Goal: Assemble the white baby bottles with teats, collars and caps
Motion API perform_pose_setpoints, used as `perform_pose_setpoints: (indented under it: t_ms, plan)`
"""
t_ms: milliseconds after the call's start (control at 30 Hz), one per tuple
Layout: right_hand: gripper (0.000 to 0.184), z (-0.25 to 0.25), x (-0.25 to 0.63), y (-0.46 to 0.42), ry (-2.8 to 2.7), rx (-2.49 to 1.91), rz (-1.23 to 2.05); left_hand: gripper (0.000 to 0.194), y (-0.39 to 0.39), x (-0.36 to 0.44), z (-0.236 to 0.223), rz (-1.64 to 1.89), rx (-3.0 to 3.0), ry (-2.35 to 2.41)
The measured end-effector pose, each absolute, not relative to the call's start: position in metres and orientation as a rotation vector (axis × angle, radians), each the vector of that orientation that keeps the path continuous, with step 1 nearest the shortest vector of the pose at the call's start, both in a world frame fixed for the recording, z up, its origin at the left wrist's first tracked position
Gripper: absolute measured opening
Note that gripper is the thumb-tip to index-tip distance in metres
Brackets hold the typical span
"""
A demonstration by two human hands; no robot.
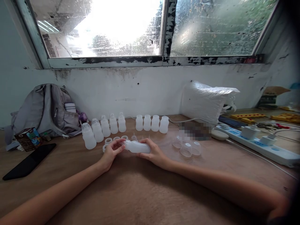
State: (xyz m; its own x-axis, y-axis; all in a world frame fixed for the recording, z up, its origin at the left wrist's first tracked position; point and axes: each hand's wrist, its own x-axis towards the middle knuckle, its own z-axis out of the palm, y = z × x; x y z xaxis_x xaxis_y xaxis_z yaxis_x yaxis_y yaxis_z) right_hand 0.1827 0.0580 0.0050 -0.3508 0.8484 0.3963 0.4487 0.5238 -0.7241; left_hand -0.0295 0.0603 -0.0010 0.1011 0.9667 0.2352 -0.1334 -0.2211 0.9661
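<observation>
A milky white baby bottle (138,147) lies sideways in the air between my two hands, its top end pointing left. My left hand (112,153) is closed around the clear cap at that end. Wrapped round the bottle's base, my right hand (154,153) holds the other end. Just behind my hands sit several white collar rings (108,140) and a few clear nipples (134,137), partly hidden by the bottle. Clear dome caps (186,150) stand on the table right of my right hand.
Capped bottles (88,136) form a row at the back left; uncapped ones (155,122) stand behind my hands. A backpack (48,109), a drink carton (28,139) and a black phone-like slab (30,161) are at left. A power strip (257,145) and a plastic bag (205,100) are at right.
</observation>
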Motion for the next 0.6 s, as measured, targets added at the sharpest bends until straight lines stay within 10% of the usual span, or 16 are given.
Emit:
perform_pose_setpoints:
  t_ms: [600]
  plan:
    - [0.037,0.0074,0.1812,0.0583,-1.943,-1.132,0.808,0.028,0.0617,-0.0302,-0.0030,1.351,1.291,0.857]
